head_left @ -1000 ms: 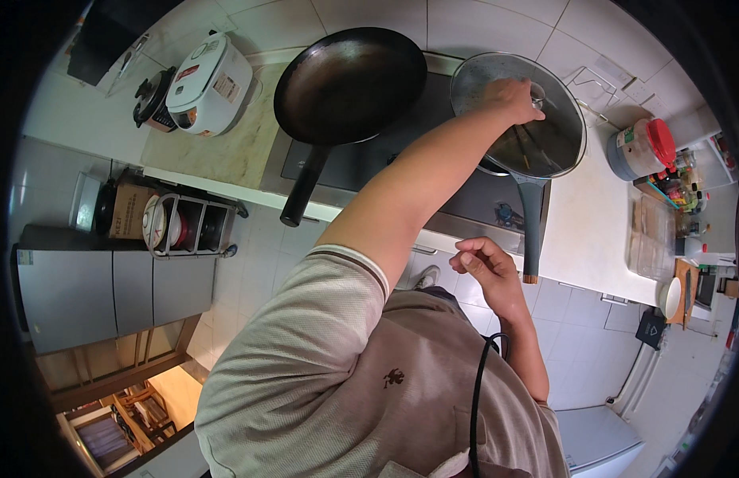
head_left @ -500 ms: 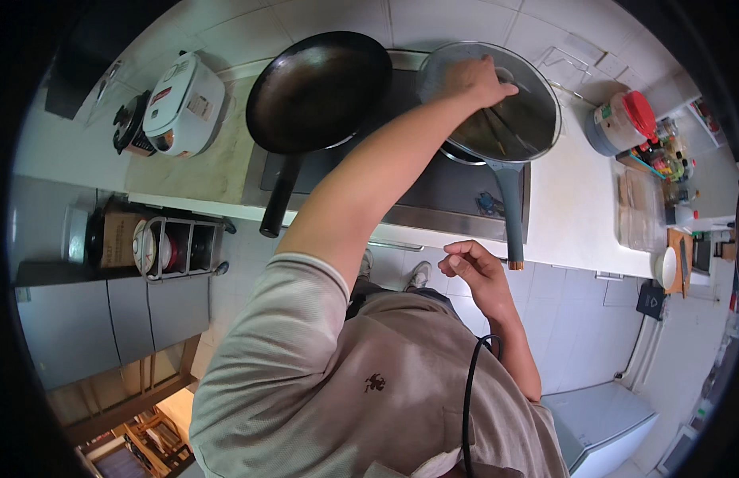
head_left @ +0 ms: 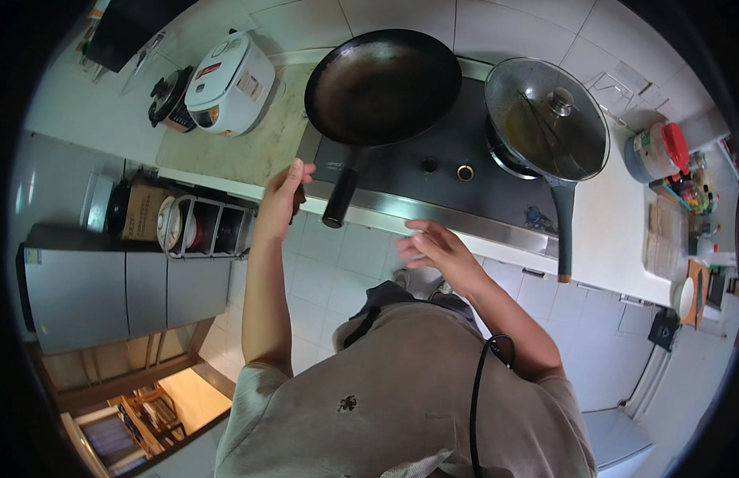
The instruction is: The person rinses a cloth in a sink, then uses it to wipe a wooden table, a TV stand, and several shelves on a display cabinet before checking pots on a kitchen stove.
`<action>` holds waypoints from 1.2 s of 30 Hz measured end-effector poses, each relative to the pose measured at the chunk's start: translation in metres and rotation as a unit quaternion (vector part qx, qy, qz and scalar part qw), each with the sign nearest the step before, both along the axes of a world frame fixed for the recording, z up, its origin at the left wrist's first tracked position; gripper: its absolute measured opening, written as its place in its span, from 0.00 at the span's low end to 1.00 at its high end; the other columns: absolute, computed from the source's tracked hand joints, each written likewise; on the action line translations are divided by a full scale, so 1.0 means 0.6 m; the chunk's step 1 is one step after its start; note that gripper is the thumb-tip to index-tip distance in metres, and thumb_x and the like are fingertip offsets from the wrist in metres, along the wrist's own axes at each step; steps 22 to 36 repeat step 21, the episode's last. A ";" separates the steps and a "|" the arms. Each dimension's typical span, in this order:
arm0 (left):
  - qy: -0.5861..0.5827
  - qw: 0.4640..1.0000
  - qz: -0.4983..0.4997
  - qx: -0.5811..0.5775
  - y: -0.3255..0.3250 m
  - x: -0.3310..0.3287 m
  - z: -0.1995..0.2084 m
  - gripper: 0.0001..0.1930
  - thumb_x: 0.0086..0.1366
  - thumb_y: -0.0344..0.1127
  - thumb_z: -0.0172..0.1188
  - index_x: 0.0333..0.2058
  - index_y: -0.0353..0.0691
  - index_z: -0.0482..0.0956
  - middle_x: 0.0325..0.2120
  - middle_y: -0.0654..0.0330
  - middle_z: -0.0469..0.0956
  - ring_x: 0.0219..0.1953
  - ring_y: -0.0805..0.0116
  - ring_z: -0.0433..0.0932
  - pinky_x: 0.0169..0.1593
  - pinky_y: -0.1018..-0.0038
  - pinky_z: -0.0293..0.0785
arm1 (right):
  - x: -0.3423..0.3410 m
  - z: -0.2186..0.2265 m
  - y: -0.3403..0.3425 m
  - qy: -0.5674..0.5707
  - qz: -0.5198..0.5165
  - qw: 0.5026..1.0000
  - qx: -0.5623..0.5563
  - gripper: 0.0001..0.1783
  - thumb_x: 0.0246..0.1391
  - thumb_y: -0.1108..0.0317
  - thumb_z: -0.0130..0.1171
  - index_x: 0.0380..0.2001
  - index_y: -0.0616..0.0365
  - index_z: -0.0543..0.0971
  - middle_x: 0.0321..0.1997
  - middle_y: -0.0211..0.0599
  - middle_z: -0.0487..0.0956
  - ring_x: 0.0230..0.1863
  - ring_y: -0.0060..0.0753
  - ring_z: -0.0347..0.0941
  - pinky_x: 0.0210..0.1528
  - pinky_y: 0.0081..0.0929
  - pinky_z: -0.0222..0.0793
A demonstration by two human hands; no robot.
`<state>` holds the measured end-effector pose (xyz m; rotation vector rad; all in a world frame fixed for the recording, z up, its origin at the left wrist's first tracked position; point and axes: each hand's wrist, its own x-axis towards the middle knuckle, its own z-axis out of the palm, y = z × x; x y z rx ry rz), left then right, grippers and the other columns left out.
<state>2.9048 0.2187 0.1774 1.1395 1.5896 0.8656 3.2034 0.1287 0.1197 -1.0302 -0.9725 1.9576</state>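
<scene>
My left hand (head_left: 286,193) is at the counter's front edge, left of the black handle of a dark wok (head_left: 381,88). Its fingers are extended and apart from the handle; some are partly hidden. In front of the stove my right hand (head_left: 435,253) hangs in the air, fingers loosely spread and slightly blurred, holding nothing. A grey long-handled pan (head_left: 564,231) sits on the right burner. Its glass lid (head_left: 591,131) with a round knob covers it. Through the glass, a long, thin dark utensil and some yellowish liquid show.
The black stovetop (head_left: 433,182) is set into the pale counter (head_left: 226,159). A white rice cooker (head_left: 230,84) and a dark pot (head_left: 172,99) stand left. On the right are a red-lidded jar (head_left: 658,151), clear containers (head_left: 666,239) and a white bowl (head_left: 685,298).
My left hand has let go of the lid and moved left and down to the counter edge. My right hand has shifted left. The whole view has turned, so things appear farther right.
</scene>
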 end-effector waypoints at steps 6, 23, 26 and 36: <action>-0.295 0.905 -0.244 -0.188 0.046 -0.022 -0.192 0.48 0.64 0.79 0.46 0.56 0.34 0.77 0.45 0.57 0.81 0.47 0.66 0.80 0.44 0.70 0.78 | -0.196 0.001 0.087 -0.010 -0.022 0.990 -0.138 0.50 0.59 0.33 0.60 0.69 0.59 0.60 0.60 0.46 0.73 0.55 0.37 0.77 0.54 0.37 0.76; -0.370 0.866 -0.271 -0.200 -0.027 0.031 -0.118 0.26 0.60 0.44 0.69 0.54 0.39 0.74 0.31 0.57 0.81 0.29 0.67 0.82 0.27 0.73 0.78 | -0.196 0.023 0.043 -0.030 -0.026 0.999 -0.026 0.31 0.51 0.65 0.63 0.59 0.61 0.73 0.35 0.38 0.82 0.37 0.31 0.79 0.34 0.27 0.72; -0.370 0.866 -0.271 -0.200 -0.027 0.031 -0.118 0.26 0.60 0.44 0.69 0.54 0.39 0.74 0.31 0.57 0.81 0.29 0.67 0.82 0.27 0.73 0.78 | -0.196 0.023 0.043 -0.030 -0.026 0.999 -0.026 0.31 0.51 0.65 0.63 0.59 0.61 0.73 0.35 0.38 0.82 0.37 0.31 0.79 0.34 0.27 0.72; -0.370 0.866 -0.271 -0.200 -0.027 0.031 -0.118 0.26 0.60 0.44 0.69 0.54 0.39 0.74 0.31 0.57 0.81 0.29 0.67 0.82 0.27 0.73 0.78 | -0.196 0.023 0.043 -0.030 -0.026 0.999 -0.026 0.31 0.51 0.65 0.63 0.59 0.61 0.73 0.35 0.38 0.82 0.37 0.31 0.79 0.34 0.27 0.72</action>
